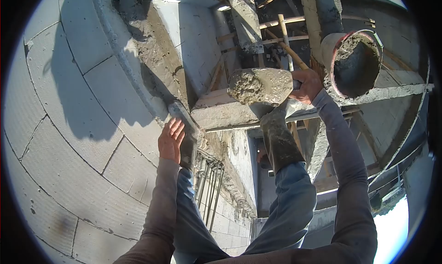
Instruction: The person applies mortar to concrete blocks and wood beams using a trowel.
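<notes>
Trowel [278, 85] located above the toe of the right boot [282, 142], near the bucket [328, 50], carrying wet mortar [246, 85]; right hand [307, 86] fingers clamped round its handle; left hand [171, 139] fingers extended, close together, beside left boot [188, 146]

Open air lies between the block wall [83, 116] and the raised trowel [260, 85]; the bucket [357, 63] blocks the right side.

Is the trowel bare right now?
No, the trowel held in the right hand carries a rough lump of mortar at its far end.
</notes>
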Available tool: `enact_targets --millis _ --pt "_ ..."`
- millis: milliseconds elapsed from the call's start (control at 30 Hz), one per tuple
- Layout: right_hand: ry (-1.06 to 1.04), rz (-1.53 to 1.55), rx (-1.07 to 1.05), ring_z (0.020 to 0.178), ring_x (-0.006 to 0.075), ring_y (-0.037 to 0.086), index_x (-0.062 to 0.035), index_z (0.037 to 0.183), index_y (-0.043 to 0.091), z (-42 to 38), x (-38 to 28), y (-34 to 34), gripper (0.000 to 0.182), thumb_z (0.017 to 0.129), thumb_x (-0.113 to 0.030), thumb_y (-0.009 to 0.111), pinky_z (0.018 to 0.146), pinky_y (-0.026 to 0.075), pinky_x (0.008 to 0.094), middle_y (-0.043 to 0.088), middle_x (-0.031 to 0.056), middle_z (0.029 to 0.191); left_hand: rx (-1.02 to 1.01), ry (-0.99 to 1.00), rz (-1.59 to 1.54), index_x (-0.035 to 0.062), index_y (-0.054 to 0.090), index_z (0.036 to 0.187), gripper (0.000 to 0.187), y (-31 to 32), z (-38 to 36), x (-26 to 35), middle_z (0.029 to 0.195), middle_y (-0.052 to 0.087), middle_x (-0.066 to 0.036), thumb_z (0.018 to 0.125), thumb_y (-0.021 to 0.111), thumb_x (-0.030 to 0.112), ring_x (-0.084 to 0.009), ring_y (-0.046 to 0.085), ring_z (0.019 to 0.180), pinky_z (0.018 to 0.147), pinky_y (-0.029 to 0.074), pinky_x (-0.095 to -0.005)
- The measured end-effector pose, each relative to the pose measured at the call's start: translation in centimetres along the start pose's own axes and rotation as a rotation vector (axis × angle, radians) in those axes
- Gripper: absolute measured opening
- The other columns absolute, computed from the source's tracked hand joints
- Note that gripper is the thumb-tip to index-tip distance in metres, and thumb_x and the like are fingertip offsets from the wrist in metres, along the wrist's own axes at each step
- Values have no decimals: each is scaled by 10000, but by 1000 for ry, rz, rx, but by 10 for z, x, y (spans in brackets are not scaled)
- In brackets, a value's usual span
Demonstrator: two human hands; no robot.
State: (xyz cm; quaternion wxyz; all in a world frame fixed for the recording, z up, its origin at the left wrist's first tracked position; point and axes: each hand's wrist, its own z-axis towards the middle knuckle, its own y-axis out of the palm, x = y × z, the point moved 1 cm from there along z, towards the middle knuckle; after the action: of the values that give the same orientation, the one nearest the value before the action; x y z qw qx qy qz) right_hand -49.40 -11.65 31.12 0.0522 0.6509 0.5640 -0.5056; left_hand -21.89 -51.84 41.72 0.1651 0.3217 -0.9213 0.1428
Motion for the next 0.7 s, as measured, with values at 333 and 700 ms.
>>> enact_targets --millis 333,700 --pt "-68 -383 -517 1055 307 685 -238 1221 722 162 -21 262 555 720 -459 812 921 557 454 729 73 1151 2 189 62 -60 377 1504 658 -64 -5 54 1473 495 -242 1067 451 426 -353 475 1389 1164 364 -469" --pt "46 -682 -716 1047 314 699 -235 1228 711 229 12 365 481 783 -401 785 895 570 449 751 58 1078 163 419 202 -103 312 1523 958 -111 15 103 1401 525 -330 934 603 594 -436 543 1306 1143 393 -510"
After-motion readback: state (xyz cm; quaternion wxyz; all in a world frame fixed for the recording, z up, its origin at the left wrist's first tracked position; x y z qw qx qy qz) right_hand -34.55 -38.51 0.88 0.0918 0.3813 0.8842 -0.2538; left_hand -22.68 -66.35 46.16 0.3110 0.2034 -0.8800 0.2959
